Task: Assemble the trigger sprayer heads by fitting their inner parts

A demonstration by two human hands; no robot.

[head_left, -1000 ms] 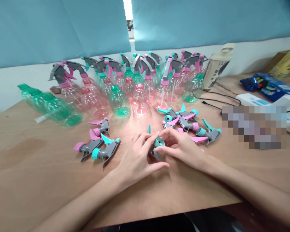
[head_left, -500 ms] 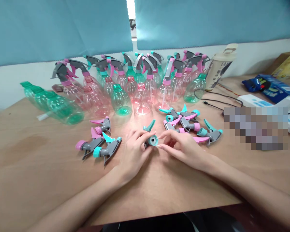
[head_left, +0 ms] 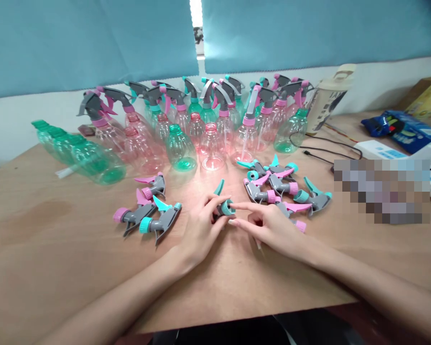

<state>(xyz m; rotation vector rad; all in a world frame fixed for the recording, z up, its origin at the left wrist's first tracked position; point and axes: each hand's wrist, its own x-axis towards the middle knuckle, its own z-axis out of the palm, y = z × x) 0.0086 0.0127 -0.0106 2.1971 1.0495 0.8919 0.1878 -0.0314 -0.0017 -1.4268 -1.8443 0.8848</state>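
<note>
Head view, tabletop [head_left: 68, 249]: wooden; bears all items below.
Left hand [head_left: 203, 227]: fingers closed on a gray spray head [head_left: 219, 209], above the tabletop's middle; teal collar turned rightward, teal lever pointing up.
Right hand [head_left: 280, 230]: index finger and thumb narrowly parted, index tip at the collar's mouth; contact cannot be told.
Loose spray heads, left: three, pink or teal trimmed, including a teal-collared one [head_left: 161, 223] nearest the left hand.
Loose spray heads, right: overlapping cluster, including a teal-collared one [head_left: 315, 202].
Bottles: pink and green, behind; many topped with sprayers.
</note>
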